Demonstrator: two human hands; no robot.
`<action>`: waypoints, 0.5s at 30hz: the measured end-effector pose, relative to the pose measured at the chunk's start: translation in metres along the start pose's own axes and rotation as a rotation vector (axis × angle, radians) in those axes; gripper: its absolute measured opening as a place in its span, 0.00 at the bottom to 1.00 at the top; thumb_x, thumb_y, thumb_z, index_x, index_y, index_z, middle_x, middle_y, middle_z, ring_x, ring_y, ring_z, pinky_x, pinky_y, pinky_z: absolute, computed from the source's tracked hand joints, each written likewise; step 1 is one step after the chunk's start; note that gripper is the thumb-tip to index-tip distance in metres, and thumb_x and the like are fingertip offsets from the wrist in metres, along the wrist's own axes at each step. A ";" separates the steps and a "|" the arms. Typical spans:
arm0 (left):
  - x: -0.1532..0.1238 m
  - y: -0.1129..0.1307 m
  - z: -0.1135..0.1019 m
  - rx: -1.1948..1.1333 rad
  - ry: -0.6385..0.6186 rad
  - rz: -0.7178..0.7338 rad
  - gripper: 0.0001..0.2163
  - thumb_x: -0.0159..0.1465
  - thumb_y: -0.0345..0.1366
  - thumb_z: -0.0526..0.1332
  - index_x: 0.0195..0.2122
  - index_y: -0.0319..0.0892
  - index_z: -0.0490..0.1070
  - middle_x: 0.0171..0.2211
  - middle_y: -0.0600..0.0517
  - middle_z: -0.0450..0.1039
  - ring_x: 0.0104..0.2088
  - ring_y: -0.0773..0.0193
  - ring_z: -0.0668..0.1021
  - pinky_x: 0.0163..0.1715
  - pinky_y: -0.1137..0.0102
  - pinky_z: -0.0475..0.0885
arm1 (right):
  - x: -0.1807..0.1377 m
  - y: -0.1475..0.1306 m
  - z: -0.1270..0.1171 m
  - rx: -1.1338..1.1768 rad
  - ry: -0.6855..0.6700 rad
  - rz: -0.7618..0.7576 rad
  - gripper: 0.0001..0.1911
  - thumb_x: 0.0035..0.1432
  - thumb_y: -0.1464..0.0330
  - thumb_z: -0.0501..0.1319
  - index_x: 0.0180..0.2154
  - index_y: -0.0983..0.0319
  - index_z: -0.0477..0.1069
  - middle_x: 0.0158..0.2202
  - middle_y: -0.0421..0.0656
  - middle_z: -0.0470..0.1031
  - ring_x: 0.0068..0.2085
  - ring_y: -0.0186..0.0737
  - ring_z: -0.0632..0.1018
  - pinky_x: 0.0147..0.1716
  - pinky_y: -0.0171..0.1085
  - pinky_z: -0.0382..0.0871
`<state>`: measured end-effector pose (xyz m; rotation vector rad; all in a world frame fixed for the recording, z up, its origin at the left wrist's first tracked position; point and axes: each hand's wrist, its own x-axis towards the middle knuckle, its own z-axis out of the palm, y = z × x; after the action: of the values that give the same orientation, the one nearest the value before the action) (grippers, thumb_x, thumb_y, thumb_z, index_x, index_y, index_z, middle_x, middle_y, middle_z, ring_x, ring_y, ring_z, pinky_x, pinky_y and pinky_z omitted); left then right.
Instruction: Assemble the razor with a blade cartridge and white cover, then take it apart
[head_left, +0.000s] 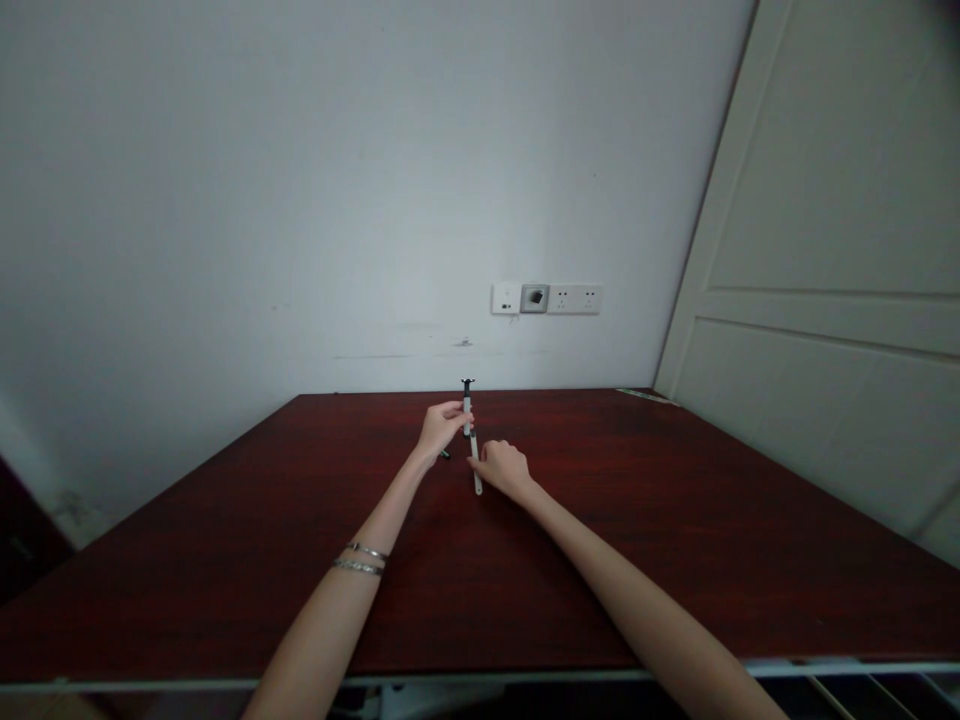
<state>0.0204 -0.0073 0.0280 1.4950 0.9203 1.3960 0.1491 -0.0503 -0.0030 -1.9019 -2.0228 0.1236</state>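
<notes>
One white tube with a black top [466, 410] is pinched between the thumb and fingers of the left hand [440, 428], over the middle of the table [637, 510]; whether anything is contained in it cannot be told. One white stick [477, 472] is pinched by the right hand [507, 468], its upper end set near the tube's lower end. One small dark piece [445, 455] is partly hidden by the left wrist, on which two bracelets [358, 567] are worn.
</notes>
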 end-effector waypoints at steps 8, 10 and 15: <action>0.000 0.003 -0.001 0.005 -0.024 0.018 0.08 0.48 0.30 0.64 0.31 0.35 0.73 0.25 0.48 0.76 0.26 0.63 0.77 0.29 0.69 0.72 | 0.002 -0.007 -0.003 -0.063 -0.040 0.010 0.20 0.51 0.57 0.57 0.39 0.64 0.74 0.42 0.56 0.74 0.44 0.52 0.75 0.39 0.42 0.66; 0.000 0.003 -0.001 0.008 -0.022 0.021 0.08 0.48 0.30 0.64 0.31 0.35 0.73 0.25 0.48 0.76 0.26 0.63 0.77 0.29 0.69 0.72 | 0.003 -0.007 -0.003 -0.057 -0.059 0.009 0.20 0.51 0.58 0.57 0.40 0.64 0.74 0.42 0.56 0.74 0.44 0.52 0.75 0.40 0.42 0.66; 0.001 0.001 -0.001 -0.003 -0.023 0.011 0.08 0.48 0.30 0.64 0.31 0.35 0.73 0.25 0.48 0.76 0.26 0.63 0.77 0.30 0.68 0.72 | 0.008 -0.007 0.001 -0.025 -0.101 0.006 0.19 0.50 0.61 0.57 0.41 0.64 0.74 0.43 0.56 0.74 0.46 0.53 0.74 0.41 0.43 0.65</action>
<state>0.0190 -0.0066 0.0298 1.5127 0.8969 1.3849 0.1421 -0.0434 -0.0003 -1.9537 -2.0934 0.2008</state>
